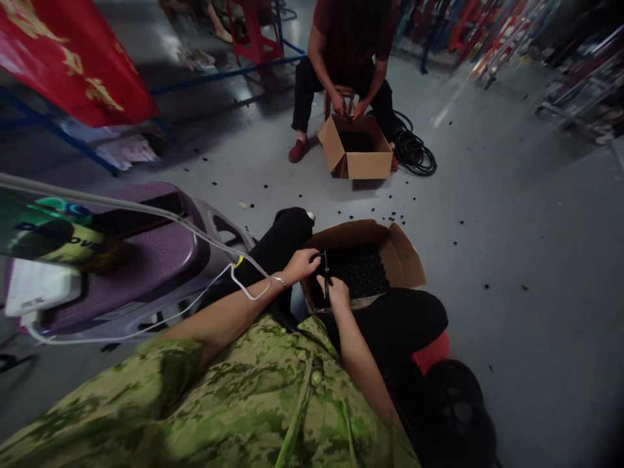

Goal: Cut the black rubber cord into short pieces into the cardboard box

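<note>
In the head view my right hand (338, 292) is closed round the dark handles of a pair of scissors (327, 268), whose blades point away from me. My left hand (301, 265) pinches a thin black strip (320, 255) beside the blades. The strip is small and mostly hidden by my fingers, so its material is unclear. Both hands are above the left side of an open cardboard box (407, 257) between my knees. Many small black pieces (363, 270) lie in the box.
To my left a purple plastic stool (160, 260) bears a bottle, a white device and a cable (195, 234). Opposite sits another person (351, 58), hands over a second cardboard box (368, 166), with a black coil (416, 155) beside it. Black bits are scattered on the floor.
</note>
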Tool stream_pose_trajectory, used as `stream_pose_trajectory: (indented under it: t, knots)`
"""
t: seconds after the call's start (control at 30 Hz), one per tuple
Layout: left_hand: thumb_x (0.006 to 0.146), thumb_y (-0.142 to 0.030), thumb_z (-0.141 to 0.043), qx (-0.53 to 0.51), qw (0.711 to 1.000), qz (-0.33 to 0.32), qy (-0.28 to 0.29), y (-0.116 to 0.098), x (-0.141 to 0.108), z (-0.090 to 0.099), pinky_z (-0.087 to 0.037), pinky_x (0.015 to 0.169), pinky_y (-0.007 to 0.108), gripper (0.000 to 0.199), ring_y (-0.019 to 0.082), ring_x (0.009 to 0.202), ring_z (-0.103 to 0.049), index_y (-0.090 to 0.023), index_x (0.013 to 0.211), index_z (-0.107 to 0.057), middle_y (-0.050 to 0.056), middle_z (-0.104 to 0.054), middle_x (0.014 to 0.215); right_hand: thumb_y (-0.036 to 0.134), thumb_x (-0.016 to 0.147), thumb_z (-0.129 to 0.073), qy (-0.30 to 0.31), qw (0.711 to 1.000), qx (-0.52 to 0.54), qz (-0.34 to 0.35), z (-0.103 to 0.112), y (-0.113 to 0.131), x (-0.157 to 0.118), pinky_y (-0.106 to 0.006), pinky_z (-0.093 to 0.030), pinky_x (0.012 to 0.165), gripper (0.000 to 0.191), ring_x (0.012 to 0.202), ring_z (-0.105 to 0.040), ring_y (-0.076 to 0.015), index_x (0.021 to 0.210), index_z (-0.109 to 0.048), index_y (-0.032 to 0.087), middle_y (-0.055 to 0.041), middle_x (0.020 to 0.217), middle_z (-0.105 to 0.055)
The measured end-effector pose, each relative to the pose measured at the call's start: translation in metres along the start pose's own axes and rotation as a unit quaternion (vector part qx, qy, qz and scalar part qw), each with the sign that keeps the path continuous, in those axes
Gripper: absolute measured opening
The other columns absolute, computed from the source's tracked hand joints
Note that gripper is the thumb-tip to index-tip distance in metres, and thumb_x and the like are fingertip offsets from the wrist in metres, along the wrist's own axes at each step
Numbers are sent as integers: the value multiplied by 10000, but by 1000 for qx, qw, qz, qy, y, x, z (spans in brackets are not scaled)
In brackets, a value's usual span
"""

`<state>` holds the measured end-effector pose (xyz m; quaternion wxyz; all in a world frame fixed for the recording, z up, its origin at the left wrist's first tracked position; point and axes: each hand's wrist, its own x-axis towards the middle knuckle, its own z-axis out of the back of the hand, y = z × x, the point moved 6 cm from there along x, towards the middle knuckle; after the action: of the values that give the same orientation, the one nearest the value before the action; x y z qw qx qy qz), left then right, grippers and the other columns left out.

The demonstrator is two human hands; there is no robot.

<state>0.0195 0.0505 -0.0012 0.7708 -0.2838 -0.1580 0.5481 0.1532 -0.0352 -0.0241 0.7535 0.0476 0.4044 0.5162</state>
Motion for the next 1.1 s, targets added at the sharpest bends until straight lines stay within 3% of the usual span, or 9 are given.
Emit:
stream_pose_trajectory:
  t: [0.3, 0.83, 1.1]
  knots:
    - [863, -245, -498, -16, 1000, -5, -13, -2, -1, 2, -494, 845, 272, 269, 203, 902, -669, -156, 980, -724, 81, -738, 964, 699, 873, -443, 2, 999, -43, 9, 1, 5, -5, -288, -480, 738, 565, 962, -677, -255, 1038, -719, 235, -113, 1008, -733]
    - [874, -235, -498, 2, 1000, -5, 2, -1, -2, -4, -484, 909, 274, 261, 201, 956, -665, -181, 975, -733, 69, -735, 990, 670, 895, -437, 3, 999, -37, 17, -2, 5, -3, -263, -470, 730, 555, 937, -682, -236, 1007, -729, 211, -115, 991, -738]
    - [881, -246, -478, 33, 999, -21, 36, -1, -2, -7, -485, 812, 262, 264, 194, 863, -663, -164, 902, -728, 78, -736, 921, 653, 893, -442, -2, 998, -58, -3, -3, 5, -5, -290, -490, 752, 545, 961, -687, -257, 1016, -730, 206, -147, 1016, -732]
